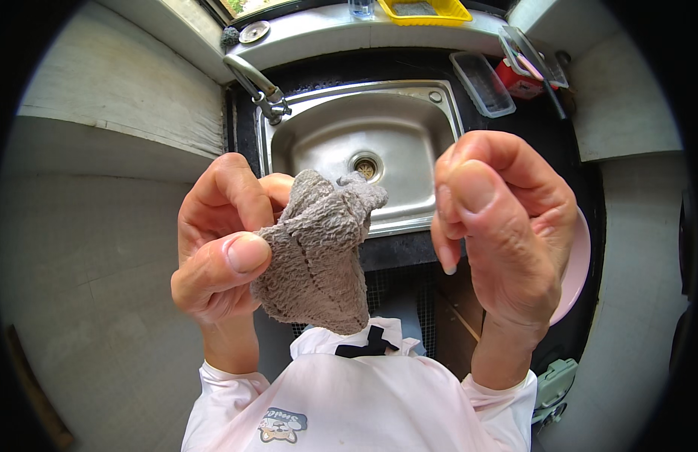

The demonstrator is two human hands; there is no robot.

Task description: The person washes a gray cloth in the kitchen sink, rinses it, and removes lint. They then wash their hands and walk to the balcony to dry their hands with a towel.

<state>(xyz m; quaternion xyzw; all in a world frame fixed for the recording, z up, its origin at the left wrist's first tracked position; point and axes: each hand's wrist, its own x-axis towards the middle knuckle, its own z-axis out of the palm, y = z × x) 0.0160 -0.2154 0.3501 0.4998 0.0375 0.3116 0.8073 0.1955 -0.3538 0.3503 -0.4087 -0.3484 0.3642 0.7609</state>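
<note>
A grey-brown terry cloth (321,254), crumpled and with a dark stitched line across it, hangs in front of my chest. My left hand (225,243) pinches its left side between thumb and fingers. Apart from the cloth, to its right, my right hand (501,226) is raised with the thumb pressed against the curled index finger. Nothing shows between those fingertips. Behind and below the cloth lies a stainless steel sink (405,141), its drain strainer (365,167) partly visible above the cloth's top edge.
A curved faucet (258,87) stands at the sink's back left corner. Right of the sink are a clear plastic tray (483,85), a red container (518,79) and a knife (538,65). A yellow basket (397,20) sits on the ledge. A pink basin (575,271) is partly behind my right hand.
</note>
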